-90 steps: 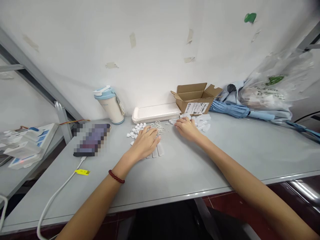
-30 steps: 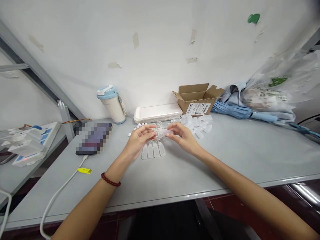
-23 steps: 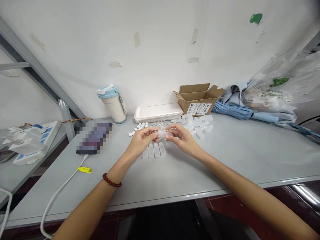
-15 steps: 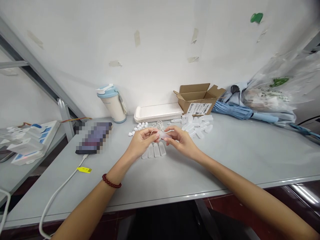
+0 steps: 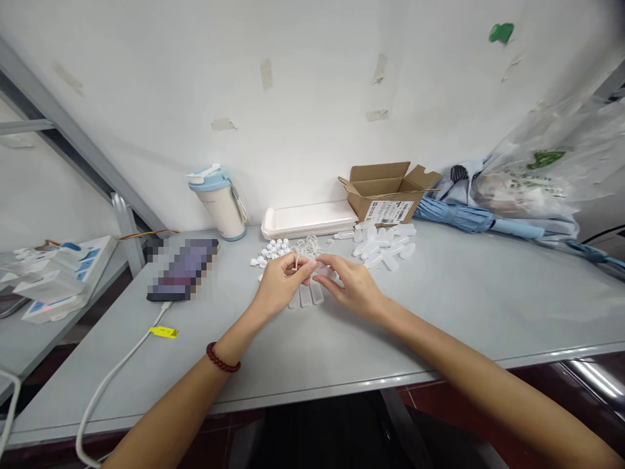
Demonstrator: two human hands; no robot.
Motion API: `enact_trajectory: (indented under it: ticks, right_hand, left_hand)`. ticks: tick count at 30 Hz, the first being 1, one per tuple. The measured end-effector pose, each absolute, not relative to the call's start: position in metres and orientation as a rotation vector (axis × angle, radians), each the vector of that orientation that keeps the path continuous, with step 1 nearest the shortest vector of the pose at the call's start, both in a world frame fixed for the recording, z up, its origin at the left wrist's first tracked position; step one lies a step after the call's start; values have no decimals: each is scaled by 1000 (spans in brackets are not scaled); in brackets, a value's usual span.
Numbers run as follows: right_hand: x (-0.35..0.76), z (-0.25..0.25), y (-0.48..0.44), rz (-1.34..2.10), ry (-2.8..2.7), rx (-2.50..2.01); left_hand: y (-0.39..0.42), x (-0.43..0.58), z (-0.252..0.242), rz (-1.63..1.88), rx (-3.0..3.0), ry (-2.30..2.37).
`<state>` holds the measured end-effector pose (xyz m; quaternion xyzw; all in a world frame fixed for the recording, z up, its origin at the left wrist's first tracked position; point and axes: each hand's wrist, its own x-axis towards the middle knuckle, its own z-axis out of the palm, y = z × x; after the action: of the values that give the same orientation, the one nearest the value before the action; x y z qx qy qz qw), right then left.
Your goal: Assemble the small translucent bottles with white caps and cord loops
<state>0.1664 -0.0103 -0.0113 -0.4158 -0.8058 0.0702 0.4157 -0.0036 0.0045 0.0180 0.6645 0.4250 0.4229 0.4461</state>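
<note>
My left hand (image 5: 278,286) and my right hand (image 5: 352,285) meet over the grey table (image 5: 439,306), both pinching a small clear plastic bottle (image 5: 322,268) between their fingertips. A thin white loop hangs at my left fingertips. Just under the hands lies a row of small clear bottles (image 5: 307,296), partly hidden by my left hand. Behind them sit a heap of white caps (image 5: 271,251), a tangle of white loops (image 5: 306,246) and a pile of loose clear bottles (image 5: 385,244).
At the back stand a blue-lidded tumbler (image 5: 218,203), a white tray (image 5: 310,218), an open cardboard box (image 5: 388,192), a blue umbrella (image 5: 469,218) and a plastic bag (image 5: 541,163). A phone (image 5: 183,268) with a white cable (image 5: 112,384) lies left.
Three seconds ago both hands lay on the table among the parts. They lifted a bottle between them, and have now lowered it slightly toward the row of bottles.
</note>
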Motion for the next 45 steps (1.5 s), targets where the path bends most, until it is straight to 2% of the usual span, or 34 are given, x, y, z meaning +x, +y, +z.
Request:
enact_trajectory:
  ticks: [4, 11, 20, 33, 45]
  right_hand:
    - [166, -9, -12, 145, -1997, -1078]
    - [170, 5, -10, 963, -1683, -1062]
    - [171, 4, -7, 1306, -1524, -989]
    - [171, 8, -7, 1222, -1575, -1135]
    - [176, 0, 1, 1219, -1523, -1027]
  left_hand:
    - [1, -2, 13, 1044, 1631, 1035]
    - [-3, -2, 9, 1227, 1980, 1063]
    - [-1, -4, 4, 1188, 2556, 1019]
    - [-3, -3, 1, 1155, 2681, 1003]
    - [-4, -3, 1, 986, 2713, 996]
